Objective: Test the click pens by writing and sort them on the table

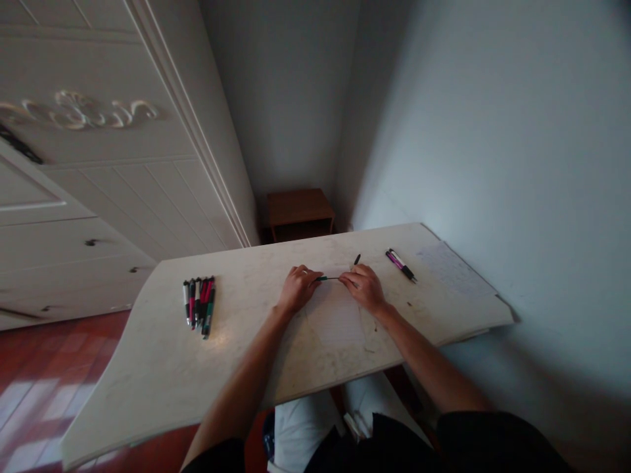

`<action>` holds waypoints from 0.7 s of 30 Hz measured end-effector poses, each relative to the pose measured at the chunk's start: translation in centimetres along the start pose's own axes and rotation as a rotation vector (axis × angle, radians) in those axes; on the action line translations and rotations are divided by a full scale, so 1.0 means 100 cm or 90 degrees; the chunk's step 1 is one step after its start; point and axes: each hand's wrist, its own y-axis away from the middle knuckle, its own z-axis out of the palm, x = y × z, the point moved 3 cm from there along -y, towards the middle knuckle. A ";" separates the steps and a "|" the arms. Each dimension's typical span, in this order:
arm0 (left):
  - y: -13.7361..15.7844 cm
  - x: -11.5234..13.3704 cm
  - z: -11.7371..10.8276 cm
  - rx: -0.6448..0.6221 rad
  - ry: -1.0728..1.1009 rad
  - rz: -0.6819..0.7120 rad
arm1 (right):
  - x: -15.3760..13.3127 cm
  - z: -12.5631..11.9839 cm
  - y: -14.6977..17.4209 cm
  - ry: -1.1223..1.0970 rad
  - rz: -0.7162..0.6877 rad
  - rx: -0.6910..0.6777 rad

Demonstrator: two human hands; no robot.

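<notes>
My left hand [297, 290] is closed in a pinch on a small green pen part [322, 278]. From it a thin dark pen refill [333, 278] runs across to my right hand [365, 287], whose fingertips pinch its other end. Both hands rest low over a lined sheet of paper [340, 320] on the white table [251, 309]. Just beyond the right hand's fingers a short black pen piece [357, 259] sticks up at a slant; whether the hand touches it, I cannot tell.
A row of several pens [198, 302] lies on the table's left side. Two more pens [401, 265] lie right of my hands, near a written-on sheet [456, 269]. Small dark bits [369, 350] are scattered nearby. A wall stands to the right, a brown stool [300, 205] behind.
</notes>
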 end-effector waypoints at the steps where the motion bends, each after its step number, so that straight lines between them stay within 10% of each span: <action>1: 0.000 0.000 -0.001 0.001 0.001 -0.002 | 0.001 0.000 0.000 0.001 0.004 0.003; 21: 0.001 -0.006 0.003 0.010 0.018 -0.006 | 0.000 0.001 -0.001 0.014 -0.015 -0.030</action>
